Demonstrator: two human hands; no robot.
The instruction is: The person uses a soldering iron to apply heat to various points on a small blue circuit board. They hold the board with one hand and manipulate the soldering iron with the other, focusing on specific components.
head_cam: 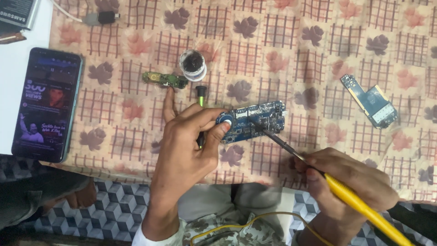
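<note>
The lower end of a yellow-handled soldering iron (364, 205) runs out of the bottom right corner, and its thin yellow cord (236, 223) is partly hidden behind the person's lap. The right hand (350, 182) is closed around the iron's handle, with the dark metal tip resting on a blue circuit board (255, 120) that lies flat near the middle of the worktop (296, 45). The left hand (186, 146) is curled around a slim dark tool with a green end (200, 98), mostly hidden by the fingers, possibly tweezers; its thumb presses the board's left end. The worktop is covered in a soft cloth with a checked, flowered print. Above the hand stands a small round white tub (192, 65) holding a dark paste. Beside it lies a narrow green board (165, 79). A second blue board (369, 100) lies well apart at right. A lit smartphone (48, 102) lies at left.
</note>
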